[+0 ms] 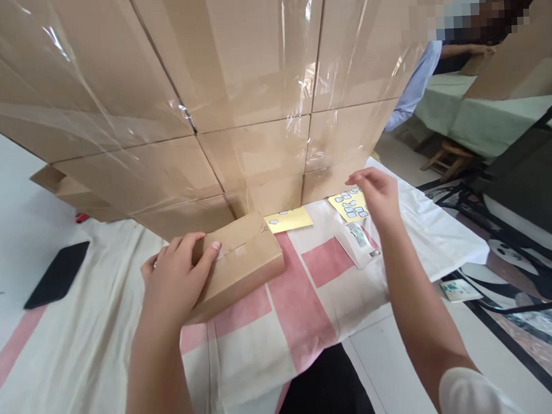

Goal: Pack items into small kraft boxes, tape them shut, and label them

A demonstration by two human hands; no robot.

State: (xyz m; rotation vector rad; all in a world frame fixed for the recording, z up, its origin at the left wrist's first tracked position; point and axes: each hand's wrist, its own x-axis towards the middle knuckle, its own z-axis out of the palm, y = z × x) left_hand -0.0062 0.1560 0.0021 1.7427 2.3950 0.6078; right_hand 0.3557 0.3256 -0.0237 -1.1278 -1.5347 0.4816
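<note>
My left hand (180,269) grips the near left end of a small closed cardboard box (236,251), with the thumb and fingers over its top. A seam runs along the top of the box, which lies on a pink and white cloth (284,304). My right hand (378,193) is raised over a yellow sheet (347,207) dotted with small pale stickers. Its thumb and fingertips are pinched together; anything between them is too small to make out. Below that hand lies a white tape dispenser (357,246). Another yellow sheet (291,220) with a few stickers lies behind the box.
A tall stack of taped cardboard boxes (251,61) walls off the far side of the table. At left are a black tablet-like slab (57,274) and an open carton (74,194). Beyond, at right, another person's sleeve (417,82) shows near a green-covered table (496,118) and a dark chair (526,178).
</note>
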